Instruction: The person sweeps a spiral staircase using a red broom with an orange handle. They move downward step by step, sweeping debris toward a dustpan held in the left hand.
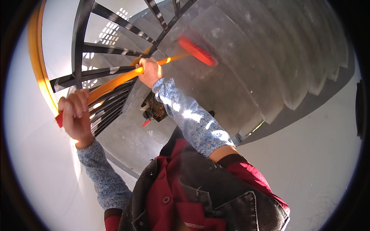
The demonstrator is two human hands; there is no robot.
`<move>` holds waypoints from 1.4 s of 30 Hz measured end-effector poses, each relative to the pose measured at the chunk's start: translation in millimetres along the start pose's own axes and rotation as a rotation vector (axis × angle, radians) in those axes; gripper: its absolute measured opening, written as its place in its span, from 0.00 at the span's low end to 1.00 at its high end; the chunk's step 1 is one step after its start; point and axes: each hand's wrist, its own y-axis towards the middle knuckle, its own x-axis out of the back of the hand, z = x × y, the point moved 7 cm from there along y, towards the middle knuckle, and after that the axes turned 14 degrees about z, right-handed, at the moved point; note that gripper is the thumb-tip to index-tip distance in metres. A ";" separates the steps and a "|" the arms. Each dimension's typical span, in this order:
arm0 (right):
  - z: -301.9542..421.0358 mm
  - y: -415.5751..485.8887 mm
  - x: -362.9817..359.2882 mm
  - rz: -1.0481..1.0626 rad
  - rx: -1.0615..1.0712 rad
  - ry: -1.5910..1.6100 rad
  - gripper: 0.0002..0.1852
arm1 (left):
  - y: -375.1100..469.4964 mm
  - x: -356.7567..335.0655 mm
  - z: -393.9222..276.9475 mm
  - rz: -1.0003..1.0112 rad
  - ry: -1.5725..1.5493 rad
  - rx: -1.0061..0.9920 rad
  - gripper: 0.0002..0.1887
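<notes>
A broom with an orange handle [115, 82] slants across the view, in both my hands. My left hand [75, 111] curls around its upper end, where a red tip sticks out below the palm. Further along the shaft, my right hand [151, 72] is closed around it beside the railing. The red broom head [198, 51] is at the far end, over a grey concrete stair tread [208, 83]. It is blurred, and I cannot tell whether its bristles touch the tread. Patterned blue sleeves cover both forearms.
A black metal railing [115, 49] with a wooden handrail [39, 60] runs along the left. Grey stairs [283, 63] curve away at the right beside a white wall [312, 138]. A dark container with debris [159, 108] lies on the floor below my right forearm.
</notes>
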 end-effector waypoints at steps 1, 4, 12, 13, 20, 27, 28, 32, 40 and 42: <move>1.5 -3.5 -4.8 0.043 -0.017 -0.017 0.11 | -3.4 1.7 -11.3 0.001 0.009 -0.081 0.18; 1.7 -6.1 3.7 -0.094 0.012 0.042 0.12 | -10.7 5.3 -12.9 -0.089 -0.056 -0.128 0.19; -0.6 -13.2 -25.2 0.239 0.009 0.048 0.09 | -30.8 -8.9 -10.6 -0.128 0.058 -0.030 0.20; 6.9 -18.9 -20.0 0.119 0.067 0.060 0.09 | -35.3 -7.6 -22.1 -0.131 0.068 -0.076 0.19; -8.4 9.9 -15.3 -0.134 0.112 0.117 0.10 | -54.5 -9.8 28.6 -0.182 0.218 0.109 0.16; 28.0 -38.7 -39.0 0.156 0.225 0.122 0.09 | -95.4 -15.5 -41.3 -0.201 0.184 0.026 0.21; 28.4 -38.6 -35.2 0.142 0.228 0.145 0.09 | -97.8 -21.1 -46.2 -0.193 0.152 -0.037 0.21; 12.6 -25.0 -23.3 0.170 0.224 0.127 0.08 | -106.1 -37.0 -4.2 -0.371 0.310 0.129 0.16; 33.9 -78.4 -36.8 0.457 0.230 0.088 0.07 | -130.0 -60.9 -59.7 -0.325 0.286 0.014 0.14; 30.9 -74.4 -24.0 0.391 0.261 0.117 0.07 | -130.3 -70.6 -52.5 -0.333 0.301 0.060 0.13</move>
